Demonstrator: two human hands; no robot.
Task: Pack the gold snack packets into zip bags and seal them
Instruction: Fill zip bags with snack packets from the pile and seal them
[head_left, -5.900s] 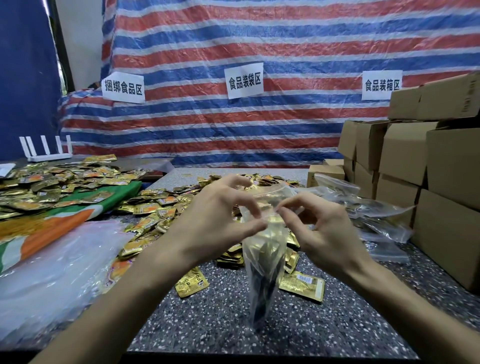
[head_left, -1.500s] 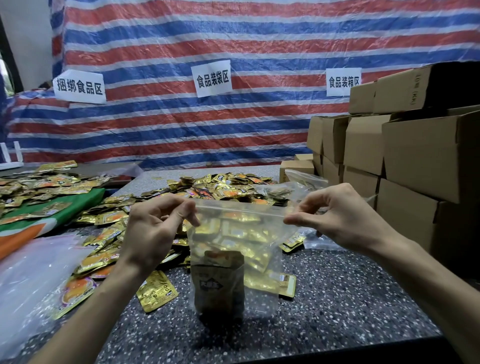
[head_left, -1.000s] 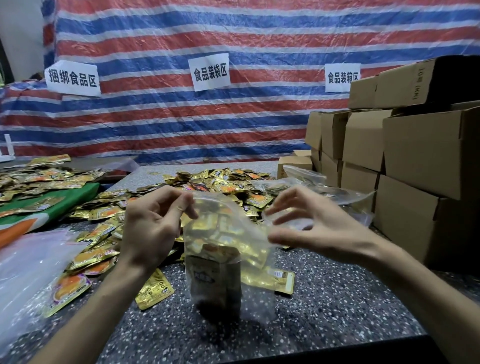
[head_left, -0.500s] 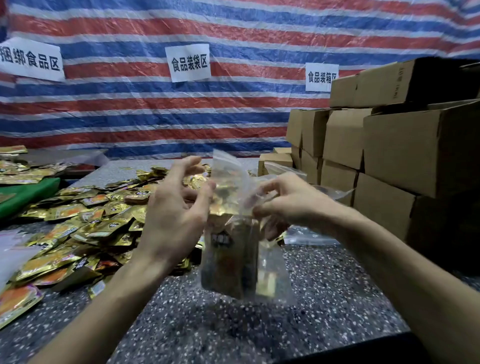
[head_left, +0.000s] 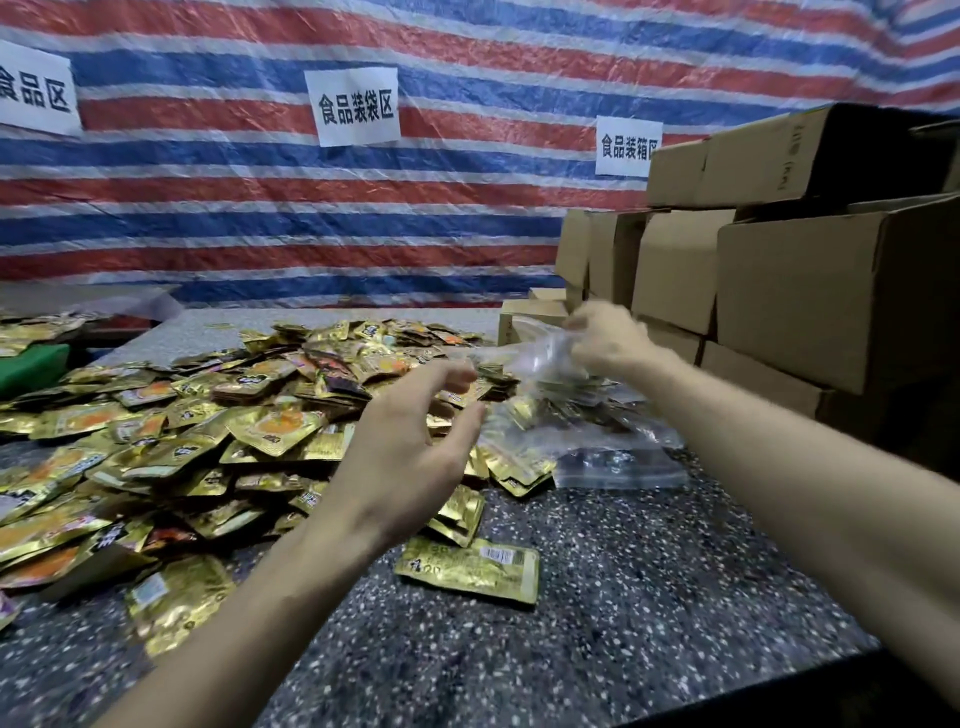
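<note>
I see the gold foil snack packets (head_left: 208, 426), glossy and wrinkled. The clear thin plastic zip bags (head_left: 618, 467) look smooth and shiny too. The dark speckled stone-like tabletop (head_left: 649, 597) seems polished. The brown cardboard boxes (head_left: 831, 291) are matt. The red, blue and white striped woven plastic sheet (head_left: 260, 218) is crinkled with slight shine; the white paper signs (head_left: 357, 106) are matt.

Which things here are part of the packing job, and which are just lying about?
In the job:
gold snack packets
clear zip bag, gripped by the right hand
filled bags
left hand, open over the packets

Lying about:
cardboard boxes
paper signs
striped tarp
green cloth
</note>
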